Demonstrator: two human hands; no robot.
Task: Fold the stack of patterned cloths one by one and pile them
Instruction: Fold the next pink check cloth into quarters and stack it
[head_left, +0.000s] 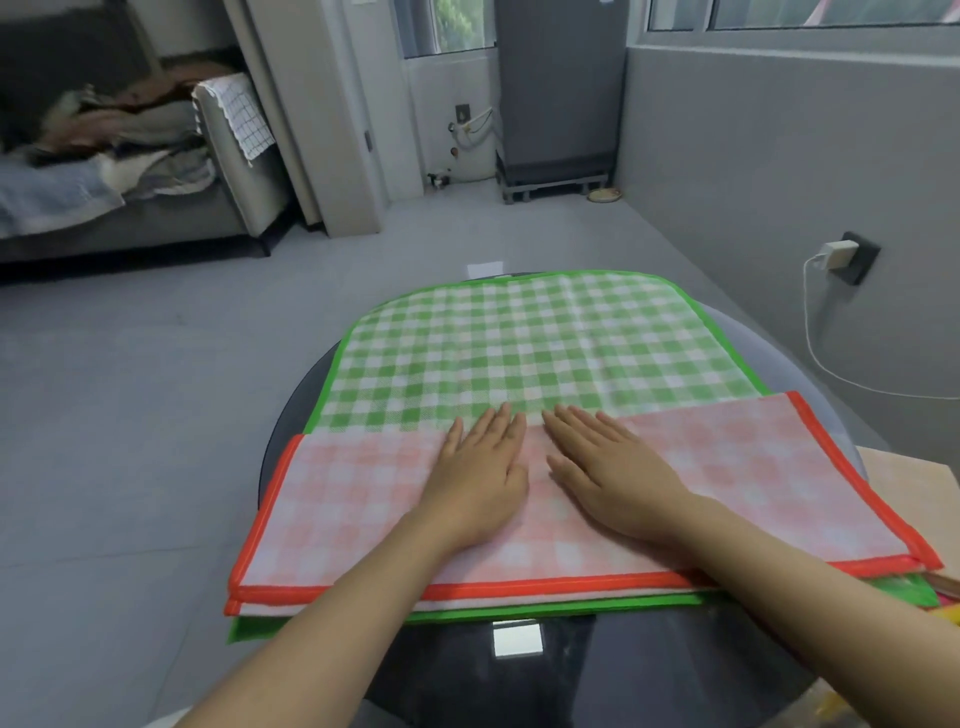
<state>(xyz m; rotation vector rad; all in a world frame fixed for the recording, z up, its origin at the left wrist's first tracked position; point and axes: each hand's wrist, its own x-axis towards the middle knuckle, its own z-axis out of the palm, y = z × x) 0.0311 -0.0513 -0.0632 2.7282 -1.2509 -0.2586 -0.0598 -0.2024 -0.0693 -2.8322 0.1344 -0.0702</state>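
Note:
A pink checked cloth (343, 499) with an orange-red border lies folded in half across the near part of a round dark table (545, 670). Under it a green checked cloth (530, 348) with a green border lies spread flat, reaching the table's far side. My left hand (480, 478) and my right hand (608, 478) lie side by side, palms down with straight fingers, pressing on the middle of the pink cloth, fingertips near its far folded edge. More cloth edges show beneath at the right corner (909, 592).
A light wooden surface (914, 483) adjoins the table on the right. A charger with a white cable (836, 254) hangs on the grey wall at right. A sofa piled with clothes (104, 150) stands far left, a grey cabinet (558, 88) at the back.

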